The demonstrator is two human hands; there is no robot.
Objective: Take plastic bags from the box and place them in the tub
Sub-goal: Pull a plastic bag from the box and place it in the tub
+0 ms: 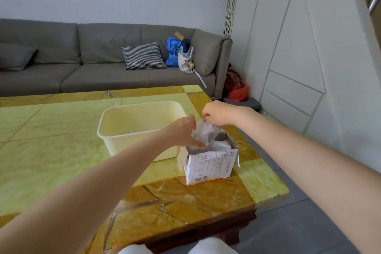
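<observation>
A crumpled plastic bag [203, 131] sticks up out of the open box [210, 163], pinched at its top by the right hand [216, 114], likely to draw it free; the left hand [184, 132], fingers straight, rests against the bag and the box's near rim, seemingly steadying it; the tub [115, 130] waits just left of both hands on the desk [51, 150], apparently holding nothing, so each lift stays short.

The box [210, 163] print is too small to read; the right hand [216, 114] hides its fingertips.
</observation>
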